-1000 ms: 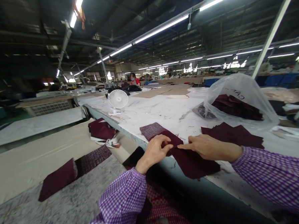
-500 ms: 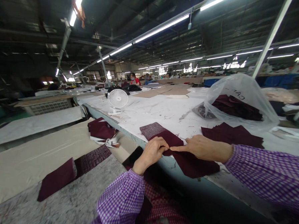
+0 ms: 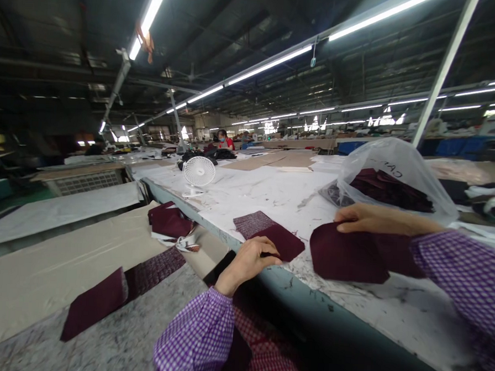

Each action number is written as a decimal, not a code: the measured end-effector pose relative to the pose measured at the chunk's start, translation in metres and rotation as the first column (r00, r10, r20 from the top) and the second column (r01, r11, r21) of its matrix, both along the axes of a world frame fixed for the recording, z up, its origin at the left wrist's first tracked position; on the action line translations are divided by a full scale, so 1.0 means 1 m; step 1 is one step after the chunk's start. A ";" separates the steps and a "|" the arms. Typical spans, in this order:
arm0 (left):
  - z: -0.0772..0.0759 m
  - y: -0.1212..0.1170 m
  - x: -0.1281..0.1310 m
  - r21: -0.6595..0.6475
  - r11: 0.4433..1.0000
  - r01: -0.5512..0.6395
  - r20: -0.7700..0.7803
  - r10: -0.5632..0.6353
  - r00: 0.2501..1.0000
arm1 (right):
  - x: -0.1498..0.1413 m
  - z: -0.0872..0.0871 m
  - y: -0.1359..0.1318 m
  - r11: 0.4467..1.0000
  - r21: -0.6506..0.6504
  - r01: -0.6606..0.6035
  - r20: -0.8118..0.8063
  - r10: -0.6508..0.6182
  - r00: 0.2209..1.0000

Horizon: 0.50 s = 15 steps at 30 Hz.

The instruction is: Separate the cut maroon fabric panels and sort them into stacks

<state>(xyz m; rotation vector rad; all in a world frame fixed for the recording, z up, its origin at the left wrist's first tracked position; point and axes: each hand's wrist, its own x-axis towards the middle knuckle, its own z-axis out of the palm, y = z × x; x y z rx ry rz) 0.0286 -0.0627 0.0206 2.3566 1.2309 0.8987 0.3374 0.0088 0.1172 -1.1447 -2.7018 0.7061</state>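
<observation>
My left hand (image 3: 254, 257) rests at the near table edge, its bent fingers touching a maroon fabric piece (image 3: 284, 240) with a speckled grey end. A gap shows between its thumb and forefinger. Farther right, my right hand (image 3: 366, 218) grips the upper edge of another maroon fabric piece (image 3: 347, 257) between thumb and fingers. That piece hangs just over or lies on the white table surface; which one, I cannot tell. More maroon fabric (image 3: 399, 254) shows behind it, partly covered by my right forearm.
A clear plastic bag (image 3: 402, 160) with maroon pieces stands beyond my right hand. A small white fan (image 3: 199, 172) is on the white-covered table (image 3: 264, 189). On the lower surface at left lie a maroon strip (image 3: 95, 310) and a bundle (image 3: 171, 220). Two people sit far back.
My hands have parted from their joint pinch. My right hand has moved right and taken hold of a maroon piece; the left hand's fingers have loosened near the same spot.
</observation>
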 end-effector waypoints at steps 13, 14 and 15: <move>-0.016 0.003 0.036 0.135 0.902 -0.410 -0.065 0.421 0.905 | 0.092 -0.034 0.050 0.879 0.308 0.364 0.110 -0.413 0.904; -0.016 0.002 0.038 0.127 0.891 -0.436 -0.060 0.446 0.893 | 0.093 -0.034 0.051 0.846 0.370 0.384 0.083 -0.442 0.893; -0.016 0.001 0.040 0.115 0.882 -0.457 -0.052 0.465 0.884 | 0.095 -0.035 0.052 0.806 0.431 0.406 0.054 -0.472 0.880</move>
